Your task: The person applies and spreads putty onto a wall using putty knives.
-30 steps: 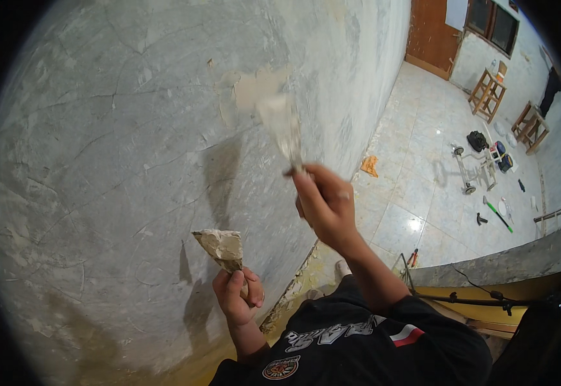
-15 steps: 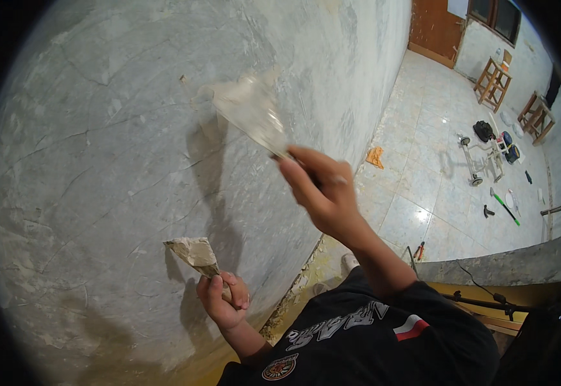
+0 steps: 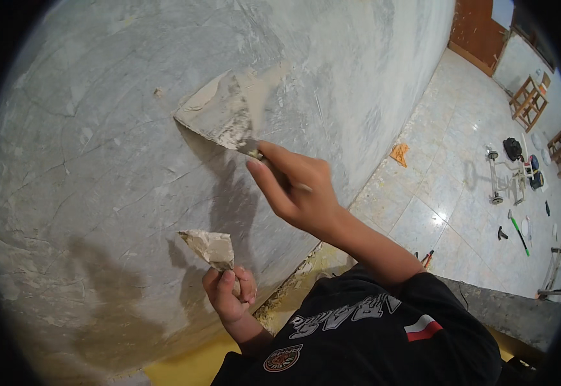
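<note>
Down low, the left hand [image 3: 230, 297] is fisted tight around the handle of a small putty knife [image 3: 208, 246] loaded with filler, held just off the grey wall [image 3: 87, 148]. Higher up, the right hand [image 3: 299, 190] grips a wide putty knife [image 3: 219, 119], blade pressed flat against the wall over a pale patch of putty [image 3: 264, 83]. Beyond, tools lie scattered on the tiled floor [image 3: 447, 161].

Two putty knives: a wide one [image 3: 219, 119] pressed flat to the wall [image 3: 87, 161], and a smaller one [image 3: 208, 247] loaded with putty. Two hands, a right hand [image 3: 296, 190] and a left hand [image 3: 230, 297]. Two wooden stools [image 3: 528, 101] stand on the floor [image 3: 441, 193]. One wheeled frame [image 3: 506, 180]. One orange rag [image 3: 399, 154].
</note>
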### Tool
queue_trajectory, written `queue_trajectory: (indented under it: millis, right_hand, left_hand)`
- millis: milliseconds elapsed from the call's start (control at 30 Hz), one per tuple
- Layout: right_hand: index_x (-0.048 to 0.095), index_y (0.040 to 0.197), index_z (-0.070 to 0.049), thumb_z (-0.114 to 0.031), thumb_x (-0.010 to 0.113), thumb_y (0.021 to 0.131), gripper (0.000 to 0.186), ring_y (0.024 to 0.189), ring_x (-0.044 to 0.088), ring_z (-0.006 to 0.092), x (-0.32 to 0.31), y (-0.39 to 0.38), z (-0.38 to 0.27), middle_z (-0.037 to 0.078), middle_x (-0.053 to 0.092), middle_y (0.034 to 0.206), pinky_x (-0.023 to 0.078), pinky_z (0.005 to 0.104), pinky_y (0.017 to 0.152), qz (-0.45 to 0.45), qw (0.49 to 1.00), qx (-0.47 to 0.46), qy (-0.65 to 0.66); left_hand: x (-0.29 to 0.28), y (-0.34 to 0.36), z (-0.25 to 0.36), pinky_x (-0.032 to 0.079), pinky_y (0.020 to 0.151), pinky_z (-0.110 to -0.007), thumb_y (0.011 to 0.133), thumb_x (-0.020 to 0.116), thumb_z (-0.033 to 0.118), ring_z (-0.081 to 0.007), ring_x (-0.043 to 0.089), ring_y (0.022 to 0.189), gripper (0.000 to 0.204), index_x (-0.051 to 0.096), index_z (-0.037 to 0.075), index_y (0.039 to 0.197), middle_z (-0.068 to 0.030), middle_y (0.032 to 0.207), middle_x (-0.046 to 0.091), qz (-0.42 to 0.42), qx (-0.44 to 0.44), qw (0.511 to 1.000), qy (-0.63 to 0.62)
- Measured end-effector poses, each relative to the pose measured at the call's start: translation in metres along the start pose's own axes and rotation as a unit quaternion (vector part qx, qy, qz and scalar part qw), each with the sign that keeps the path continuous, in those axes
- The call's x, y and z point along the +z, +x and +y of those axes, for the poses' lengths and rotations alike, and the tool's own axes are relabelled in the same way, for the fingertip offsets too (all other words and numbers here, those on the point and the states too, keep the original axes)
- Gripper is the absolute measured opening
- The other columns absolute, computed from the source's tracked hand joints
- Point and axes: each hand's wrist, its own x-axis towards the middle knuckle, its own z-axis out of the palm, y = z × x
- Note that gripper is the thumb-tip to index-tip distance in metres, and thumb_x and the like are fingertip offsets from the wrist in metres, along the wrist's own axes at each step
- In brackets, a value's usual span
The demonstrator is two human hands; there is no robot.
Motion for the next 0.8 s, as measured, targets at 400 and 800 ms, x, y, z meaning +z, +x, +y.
queue_trajectory:
  millis: [400,800]
  right_hand:
    - [0.068,0.103,0.0,-0.011,0.071,0.089,0.018,0.045,0.057,0.0216,-0.033,0.004,0.008,0.009,0.059,0.058,0.042,0.0311,0.044,-0.044,0.997,-0.053,0.042]
    - [0.067,0.099,-0.008,-0.02,0.071,0.088,0.017,0.046,0.061,0.0253,-0.071,-0.046,0.068,0.006,0.061,0.059,0.043,0.0359,0.041,-0.14,0.988,-0.055,-0.044]
  left_hand:
    - [0.025,0.001,-0.001,0.033,0.035,-0.029,0.095,0.06,0.025,-0.014,0.039,0.036,0.035,0.057,-0.007,0.081,-0.0075,0.047,0.045,0.063,-0.025,0.996,0.066]
    - [0.061,0.014,-0.008,0.035,0.037,-0.027,0.096,0.058,0.025,-0.0128,0.041,0.038,0.039,0.06,-0.011,0.08,-0.0071,0.049,0.048,0.061,-0.02,0.995,0.082]
